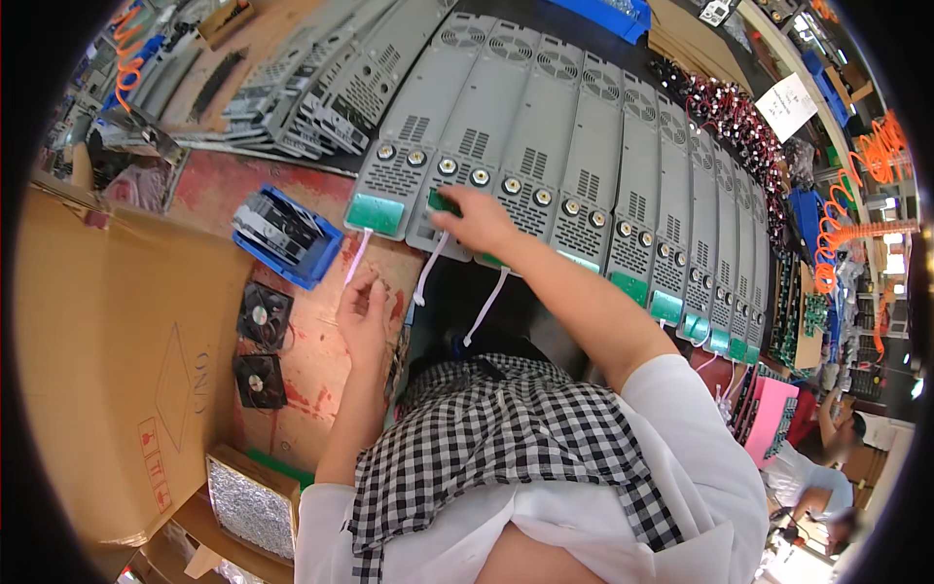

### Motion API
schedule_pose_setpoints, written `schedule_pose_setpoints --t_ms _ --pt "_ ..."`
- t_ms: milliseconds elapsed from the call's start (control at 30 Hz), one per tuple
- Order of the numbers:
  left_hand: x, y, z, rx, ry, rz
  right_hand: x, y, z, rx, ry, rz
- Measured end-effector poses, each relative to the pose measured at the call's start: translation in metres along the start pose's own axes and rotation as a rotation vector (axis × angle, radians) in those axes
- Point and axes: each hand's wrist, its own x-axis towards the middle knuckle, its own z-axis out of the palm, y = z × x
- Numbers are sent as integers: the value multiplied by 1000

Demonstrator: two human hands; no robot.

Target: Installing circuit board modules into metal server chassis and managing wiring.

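Grey perforated metal panels [525, 127] stand side by side in a long row, each with fan-grille cutouts at the far end and round brass-centred connectors toward me. A green circuit board [375, 212] lies on the near end of the leftmost panel, with a white cable [358, 253] hanging from it. My left hand [363, 316] is closed at the lower end of that cable; its tip is hidden by the fingers. On the second panel, my right hand [477, 222] has its fingers closed about a small green circuit board [440, 201], mostly covered. Another white cable [431, 268] dangles below it.
To the left are a blue bin [316, 255] of metal parts, two black fans [261, 380] and a large cardboard box [117, 360]. More grey panels [336, 83] are stacked beyond. Bundled wires [725, 107] line the far right; orange coiled hoses [827, 234] hang there.
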Motion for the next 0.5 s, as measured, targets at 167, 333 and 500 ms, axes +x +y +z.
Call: schedule_pose_setpoints --t_ms 167,333,500 --pt "4 -13 1 -80 40 -74 11 11 -8 92 -100 164" --pt "11 -7 2 -80 49 -30 -6 -12 -4 -217 72 -114" --pt "0 19 6 -183 33 -132 -16 -20 18 -273 52 -15"
